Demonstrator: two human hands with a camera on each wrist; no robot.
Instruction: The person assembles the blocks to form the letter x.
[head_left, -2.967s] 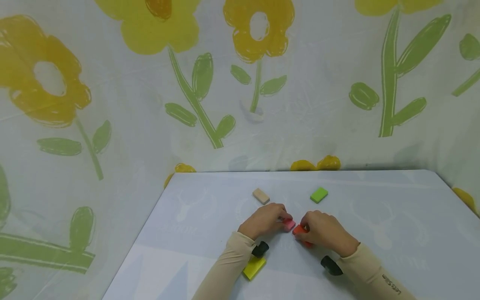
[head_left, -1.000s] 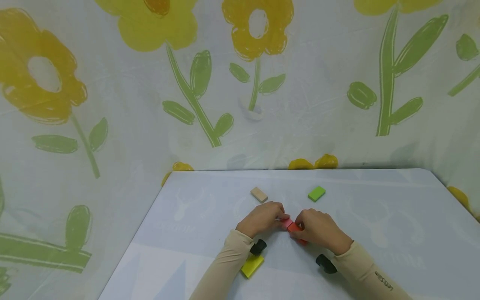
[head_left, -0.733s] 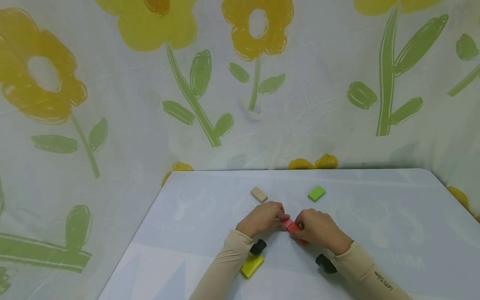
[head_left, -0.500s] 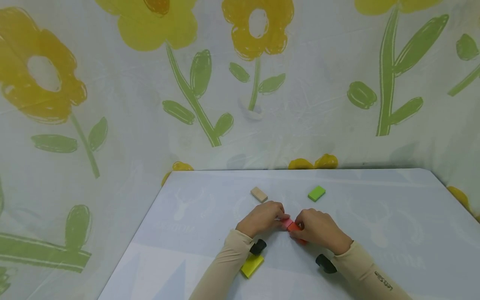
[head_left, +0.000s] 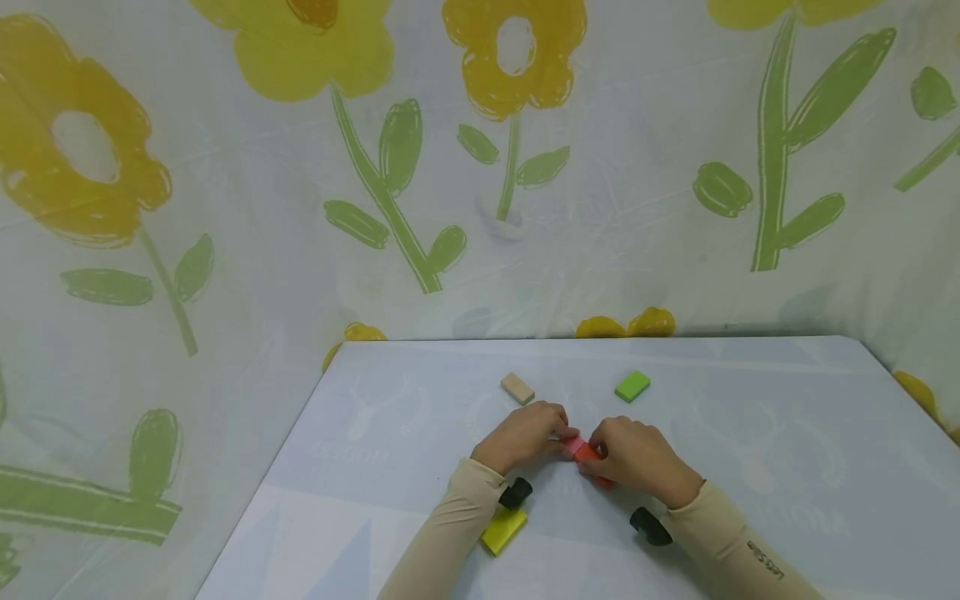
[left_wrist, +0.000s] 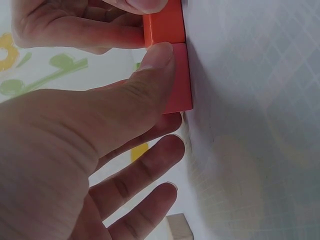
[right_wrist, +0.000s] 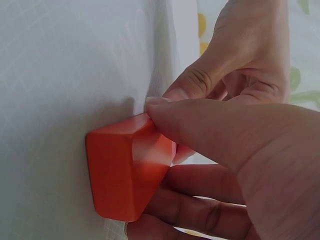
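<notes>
Pale tabletop [head_left: 757, 408]: left hand [head_left: 525, 436] and right hand [head_left: 645, 457] angle inward, pinching blocks [left_wrist: 180, 50].

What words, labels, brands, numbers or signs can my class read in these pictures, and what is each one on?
"LetsSlim": dark print on the right sleeve; small, so the spelling is a best reading.
Too faint to read: pale lettering on the tabletop.
No text seen on the visible faces of the orange block, pink block, yellow block, green block or beige block.
</notes>
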